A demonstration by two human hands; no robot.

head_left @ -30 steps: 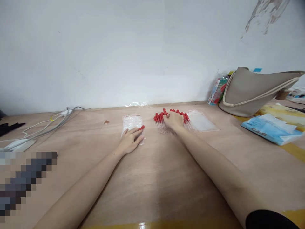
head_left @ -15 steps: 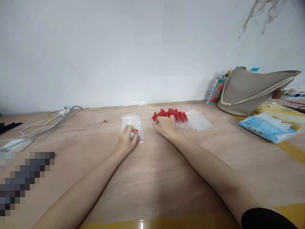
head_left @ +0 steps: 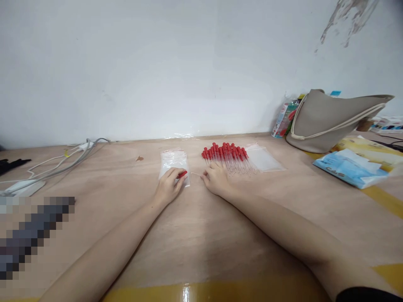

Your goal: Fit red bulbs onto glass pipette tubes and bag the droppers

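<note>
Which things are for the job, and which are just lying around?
Seem to be for the job:
red piece in the left hand
red-topped tubes by the right hand
clear bags

Probably just lying around:
grey bag
tissue pack
cables

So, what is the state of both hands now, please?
Left hand: closed, holding a red piece.
Right hand: curled; whether it holds anything cannot be told.
</note>
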